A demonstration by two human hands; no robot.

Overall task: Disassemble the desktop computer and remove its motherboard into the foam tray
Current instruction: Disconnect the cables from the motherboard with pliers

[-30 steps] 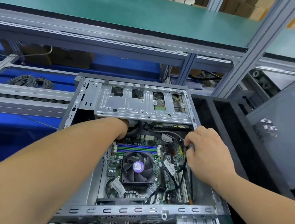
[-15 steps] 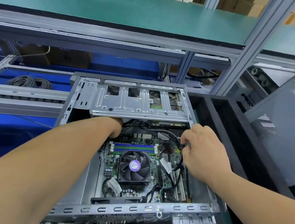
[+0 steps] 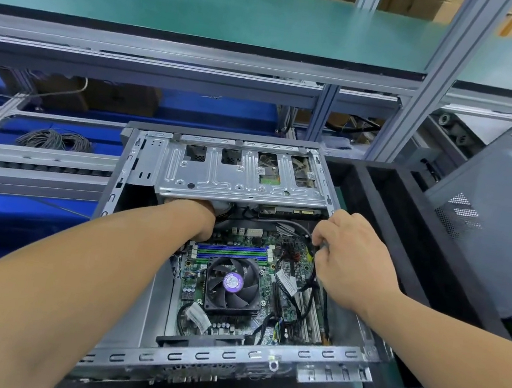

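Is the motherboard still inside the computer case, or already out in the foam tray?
Inside. The motherboard lies in the computer case, fan and cables on it; the foam tray holds nothing visible.

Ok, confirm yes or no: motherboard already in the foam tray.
No, the motherboard still sits inside the computer case, and the foam tray beside it holds none.

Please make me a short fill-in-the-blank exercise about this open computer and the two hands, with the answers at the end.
1. The left hand reaches under the metal drive ____.
2. The right hand pinches a black ____ above the motherboard.
3. The fan has a ____ sticker at its centre.
4. The black foam tray stands to the ____ of the case.

Answers: cage; cable; purple; right
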